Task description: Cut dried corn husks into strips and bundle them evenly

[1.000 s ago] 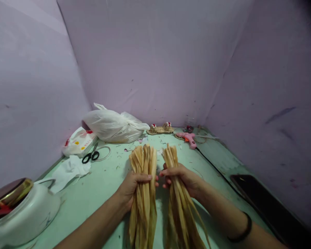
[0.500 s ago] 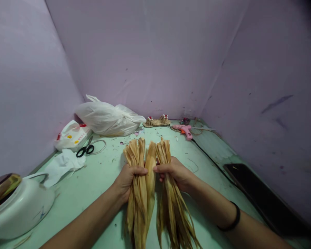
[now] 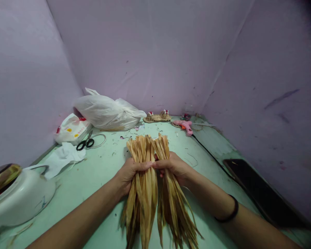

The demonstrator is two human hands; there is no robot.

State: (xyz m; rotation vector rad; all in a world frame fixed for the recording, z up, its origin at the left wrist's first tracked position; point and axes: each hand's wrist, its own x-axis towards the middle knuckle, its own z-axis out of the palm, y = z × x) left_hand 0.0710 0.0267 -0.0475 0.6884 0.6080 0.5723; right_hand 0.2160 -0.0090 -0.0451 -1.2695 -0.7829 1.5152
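Note:
Two bundles of dry tan husk strips hang side by side over the pale green table. My left hand (image 3: 131, 171) is closed round the left husk bundle (image 3: 145, 193), its thumb lying across the front. The right husk bundle (image 3: 171, 200) is gripped in my right hand (image 3: 175, 166), whose thumb also crosses the strips. Both thumb tips meet between the bundles near their upper ends. Below the hands the strips fan out toward the near edge of the view.
Behind are a white plastic bag (image 3: 109, 112), a woven piece (image 3: 157, 117) and a pink glue gun (image 3: 185, 126) with a black cord. Scissors (image 3: 85, 142), a tissue pack (image 3: 72, 130) and a white bowl (image 3: 23, 199) lie left. A dark tray-like object (image 3: 264, 193) lies right.
The wide strip that stood between the two bundles is now gathered against the left bundle under my left thumb. My left thumb has moved right to touch my right thumb.

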